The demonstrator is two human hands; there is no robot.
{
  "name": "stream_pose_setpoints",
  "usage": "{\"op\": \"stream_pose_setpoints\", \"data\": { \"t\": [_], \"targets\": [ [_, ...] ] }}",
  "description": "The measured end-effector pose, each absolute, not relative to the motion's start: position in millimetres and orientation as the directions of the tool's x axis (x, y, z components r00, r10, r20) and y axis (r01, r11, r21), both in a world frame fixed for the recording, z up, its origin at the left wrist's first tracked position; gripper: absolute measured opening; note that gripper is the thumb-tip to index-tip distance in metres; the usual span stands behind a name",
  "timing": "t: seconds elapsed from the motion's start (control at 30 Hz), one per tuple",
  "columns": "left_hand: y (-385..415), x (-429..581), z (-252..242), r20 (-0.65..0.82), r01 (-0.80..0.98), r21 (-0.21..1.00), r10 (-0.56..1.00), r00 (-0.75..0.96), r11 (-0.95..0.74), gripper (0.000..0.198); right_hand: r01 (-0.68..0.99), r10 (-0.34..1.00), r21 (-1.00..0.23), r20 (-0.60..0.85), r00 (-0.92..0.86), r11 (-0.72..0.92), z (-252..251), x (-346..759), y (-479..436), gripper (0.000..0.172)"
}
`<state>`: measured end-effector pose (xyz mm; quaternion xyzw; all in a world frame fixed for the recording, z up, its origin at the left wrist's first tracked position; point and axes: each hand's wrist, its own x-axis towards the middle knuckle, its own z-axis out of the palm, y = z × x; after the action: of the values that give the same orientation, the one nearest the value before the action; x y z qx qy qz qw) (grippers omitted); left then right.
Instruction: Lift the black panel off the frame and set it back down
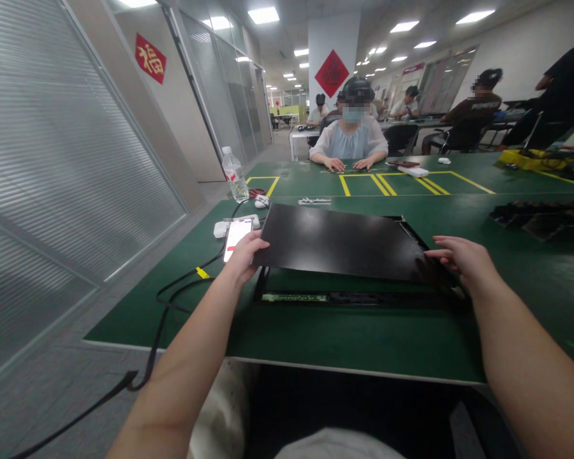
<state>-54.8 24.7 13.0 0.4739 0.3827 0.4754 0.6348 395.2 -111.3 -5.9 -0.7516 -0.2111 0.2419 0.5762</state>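
A large flat black panel [339,241] lies tilted over a black frame [363,298] on the green table [344,338]. Its near edge is lifted off the frame. My left hand [245,254] grips the panel's near left corner, fingers curled over the edge. My right hand [462,258] holds the panel's near right corner, with fingers bent over its edge. A thin green circuit strip [294,298] shows along the frame's front under the raised panel.
A lit phone [236,236], white earbud case [219,229], water bottle [234,174] and black cables [182,287] lie left. Dark parts [540,220] sit at the right. A person [351,137] sits opposite with hands on the table; others work behind.
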Motion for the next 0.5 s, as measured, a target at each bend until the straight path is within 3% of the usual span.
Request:
{"op": "stream_pose_setpoints", "data": {
  "t": [0.5],
  "targets": [
    [24.7,-53.3,3.7,-0.018,-0.225,0.971,0.964,0.267,0.080,0.047,0.100,0.563,-0.964,-0.060,0.824,-0.248,-11.2,397.9,-111.5,0.022]
  ]
}}
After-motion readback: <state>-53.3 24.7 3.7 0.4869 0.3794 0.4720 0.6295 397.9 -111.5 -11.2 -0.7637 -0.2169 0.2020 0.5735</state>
